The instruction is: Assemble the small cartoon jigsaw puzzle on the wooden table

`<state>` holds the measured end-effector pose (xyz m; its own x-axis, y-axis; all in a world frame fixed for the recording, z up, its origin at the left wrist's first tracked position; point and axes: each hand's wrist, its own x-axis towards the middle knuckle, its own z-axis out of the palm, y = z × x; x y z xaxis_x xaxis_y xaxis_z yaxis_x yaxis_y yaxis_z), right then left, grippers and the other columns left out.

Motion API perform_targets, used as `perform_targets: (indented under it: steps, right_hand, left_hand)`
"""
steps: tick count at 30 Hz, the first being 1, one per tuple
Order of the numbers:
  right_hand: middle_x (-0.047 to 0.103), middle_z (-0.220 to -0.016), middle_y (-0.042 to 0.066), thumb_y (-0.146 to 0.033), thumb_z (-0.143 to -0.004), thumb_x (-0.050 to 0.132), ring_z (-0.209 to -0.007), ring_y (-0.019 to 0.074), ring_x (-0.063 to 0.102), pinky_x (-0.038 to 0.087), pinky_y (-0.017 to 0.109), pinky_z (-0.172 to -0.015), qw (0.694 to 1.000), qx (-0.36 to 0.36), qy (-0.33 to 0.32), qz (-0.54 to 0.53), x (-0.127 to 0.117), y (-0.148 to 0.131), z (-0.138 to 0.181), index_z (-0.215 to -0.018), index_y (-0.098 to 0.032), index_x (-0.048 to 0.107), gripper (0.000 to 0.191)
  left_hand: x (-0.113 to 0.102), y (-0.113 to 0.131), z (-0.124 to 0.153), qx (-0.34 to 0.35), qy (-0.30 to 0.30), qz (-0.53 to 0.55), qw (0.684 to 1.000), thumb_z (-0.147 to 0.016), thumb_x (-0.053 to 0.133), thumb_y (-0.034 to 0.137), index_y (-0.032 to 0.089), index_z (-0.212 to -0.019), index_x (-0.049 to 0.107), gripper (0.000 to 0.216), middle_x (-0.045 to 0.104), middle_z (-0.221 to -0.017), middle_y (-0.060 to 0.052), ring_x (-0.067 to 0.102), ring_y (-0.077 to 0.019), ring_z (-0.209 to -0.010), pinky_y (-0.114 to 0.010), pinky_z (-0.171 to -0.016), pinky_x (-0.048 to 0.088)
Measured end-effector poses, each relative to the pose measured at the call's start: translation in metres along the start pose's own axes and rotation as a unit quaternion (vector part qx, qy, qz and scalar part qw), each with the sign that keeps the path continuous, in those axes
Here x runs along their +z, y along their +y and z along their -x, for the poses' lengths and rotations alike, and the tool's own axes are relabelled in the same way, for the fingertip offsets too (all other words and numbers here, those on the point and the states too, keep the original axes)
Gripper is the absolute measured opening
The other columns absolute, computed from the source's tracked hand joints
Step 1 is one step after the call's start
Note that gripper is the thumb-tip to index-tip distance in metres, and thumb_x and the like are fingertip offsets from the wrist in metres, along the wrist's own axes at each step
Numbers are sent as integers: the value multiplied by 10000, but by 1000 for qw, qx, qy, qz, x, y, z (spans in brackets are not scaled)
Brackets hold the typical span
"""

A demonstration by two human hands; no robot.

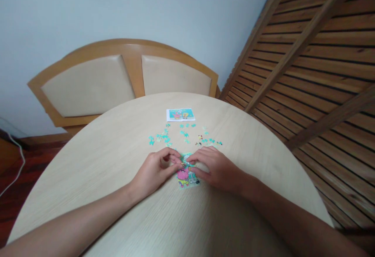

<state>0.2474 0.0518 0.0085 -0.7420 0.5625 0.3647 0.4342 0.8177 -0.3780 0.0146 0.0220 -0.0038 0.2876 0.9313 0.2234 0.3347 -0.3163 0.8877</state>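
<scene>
A small, partly joined cartoon jigsaw (186, 175) lies on the round pale wooden table (117, 163) in front of me. My left hand (156, 169) rests at its left edge, fingers curled and pinched on a small puzzle piece (183, 164). Resting on the puzzle's right part, my right hand (215, 167) meets the left fingertips with its own over the same spot. Several loose turquoise pieces (164, 138) lie scattered just beyond both hands. Farther back lies a small reference picture (181, 114) of the same cartoon.
Behind the table stands a wooden bench back with two beige pads (125, 79) against a pale wall. A slatted wooden panel (316, 73) leans along the right side. A white cable (17, 159) hangs over the dark floor at left.
</scene>
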Motion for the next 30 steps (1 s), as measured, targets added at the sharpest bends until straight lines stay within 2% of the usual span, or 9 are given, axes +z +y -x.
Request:
perform_targets:
  steps: [5,10,16,24,30]
  right_hand:
    - [744,-948,21,-249,-967,597,-881,186,652,423,333,-822,999,-32,32,-25,7,-6,-1,-1071,-214,660,126]
    - [746,-892,3,-249,-962,609,-838,176,651,418,322,-795,997,-42,58,-31,9,-6,-3,-1008,-228,683,89]
    - [737,-855,18,-222,-941,598,-815,180,657,443,334,-798,995,-12,88,-43,6,-9,-4,-945,-223,684,86]
    - [741,-868,33,-280,-917,647,-829,198,664,442,342,-806,998,-7,59,-26,3,-8,-3,-913,-212,668,71]
    - [748,-941,27,-294,-929,662,-876,192,649,404,330,-828,999,-31,34,-19,2,-7,-2,-1117,-221,670,202]
  left_hand:
    - [7,0,3,-34,-21,72,997,-852,739,318,171,-987,647,220,729,-827,-20,681,-159,-767,-272,-731,514]
    - [7,2,4,-28,-23,72,997,-859,733,334,163,-975,649,223,717,-815,-21,669,-150,-752,-261,-712,509]
    - [8,3,4,-6,-22,51,998,-877,713,342,162,-970,658,211,704,-860,-34,650,-153,-785,-271,-733,523]
    - [7,1,3,-7,-17,64,998,-893,696,382,163,-986,645,244,706,-834,-30,655,-153,-763,-279,-724,530]
    - [8,2,3,-22,-32,88,995,-898,694,403,162,-970,641,257,700,-804,-21,655,-148,-739,-260,-694,515]
